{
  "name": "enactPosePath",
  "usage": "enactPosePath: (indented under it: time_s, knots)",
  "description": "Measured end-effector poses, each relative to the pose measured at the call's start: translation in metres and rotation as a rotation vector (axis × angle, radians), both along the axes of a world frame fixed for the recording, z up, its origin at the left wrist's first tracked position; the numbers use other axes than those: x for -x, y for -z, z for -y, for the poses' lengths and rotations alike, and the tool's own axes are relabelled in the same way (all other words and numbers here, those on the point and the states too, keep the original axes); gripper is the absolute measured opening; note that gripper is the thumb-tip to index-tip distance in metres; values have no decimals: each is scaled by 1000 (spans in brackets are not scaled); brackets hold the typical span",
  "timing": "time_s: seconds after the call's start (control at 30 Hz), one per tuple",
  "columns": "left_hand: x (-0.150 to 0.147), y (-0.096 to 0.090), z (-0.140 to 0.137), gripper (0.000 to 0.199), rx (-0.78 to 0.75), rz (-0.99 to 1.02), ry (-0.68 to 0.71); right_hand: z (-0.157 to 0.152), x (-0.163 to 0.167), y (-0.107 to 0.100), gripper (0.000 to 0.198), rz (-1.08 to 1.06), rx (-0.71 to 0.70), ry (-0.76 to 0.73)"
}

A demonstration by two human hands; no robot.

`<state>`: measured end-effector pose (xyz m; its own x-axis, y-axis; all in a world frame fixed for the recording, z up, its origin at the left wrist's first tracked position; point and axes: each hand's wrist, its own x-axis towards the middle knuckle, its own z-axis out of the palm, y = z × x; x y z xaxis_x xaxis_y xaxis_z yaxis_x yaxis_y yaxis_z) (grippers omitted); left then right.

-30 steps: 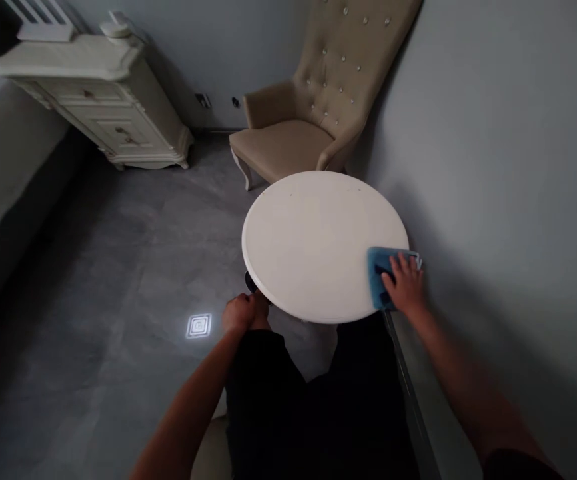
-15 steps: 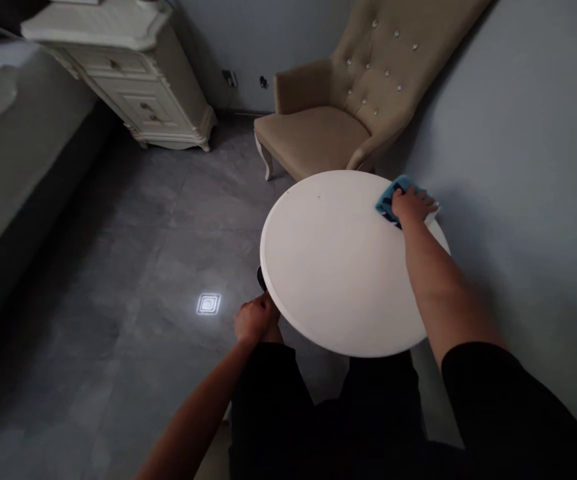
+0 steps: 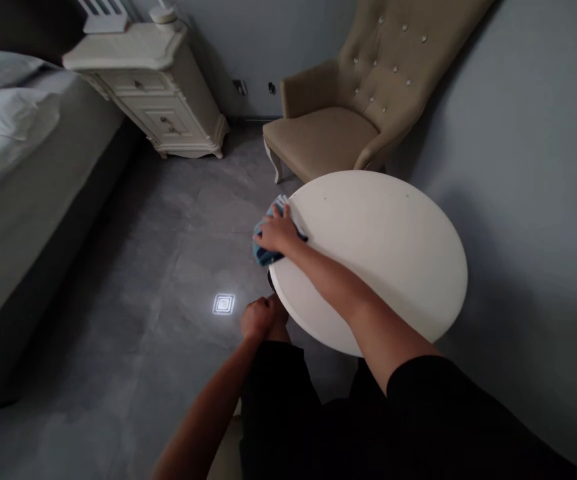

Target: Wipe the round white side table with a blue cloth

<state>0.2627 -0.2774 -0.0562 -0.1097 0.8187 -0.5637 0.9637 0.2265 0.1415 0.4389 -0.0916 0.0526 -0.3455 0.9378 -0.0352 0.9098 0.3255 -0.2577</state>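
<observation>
My right hand (image 3: 278,230) presses a blue cloth (image 3: 263,250) with dark and white patches against the left rim of a round white table (image 3: 383,247). The fingers are spread over the cloth, and part of it hangs past the table's edge. My right forearm reaches across the tabletop. Below the table's left edge, my left hand (image 3: 258,318) is closed in a loose fist beside my bent knee; nothing shows in it. A few tiny dark specks lie near the far side of the tabletop.
Behind the table stands a beige tufted armchair (image 3: 328,137). A white nightstand (image 3: 168,100) is at the back left, beside a bed (image 3: 43,167). A grey wall (image 3: 533,180) rises on the right. The grey tiled floor holds a bright square drain-like patch (image 3: 224,304).
My right hand has swept the cloth from the table's far right rim to its left rim. My left hand stays by the knee. The view has shifted slightly left.
</observation>
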Motion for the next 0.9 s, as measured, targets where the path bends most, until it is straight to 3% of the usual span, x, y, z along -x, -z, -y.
enactPosePath:
  time_s: [0.13,0.27,0.4,0.53,0.63,0.7,0.8,0.9]
  knots:
    - [4,-9,6,44,9,-3,24,107,7,-5,48,14,-30,-185]
    - [6,-15,13,40,18,12,91,229,-34,-9,60,49,-74,-231]
    - [3,-9,16,52,-33,1,69,341,-101,-7,73,65,-19,-71]
    - [5,4,16,55,-57,12,61,415,-180,8,81,159,-3,263]
    - [8,9,15,55,-57,17,77,434,-245,25,82,170,-46,555]
    - [8,10,14,54,-47,20,81,425,-290,35,81,112,-78,728]
    - [6,8,13,54,-40,25,85,378,-357,40,83,28,-95,923]
    - [4,4,12,55,-31,28,82,301,-413,33,88,-4,-39,1032]
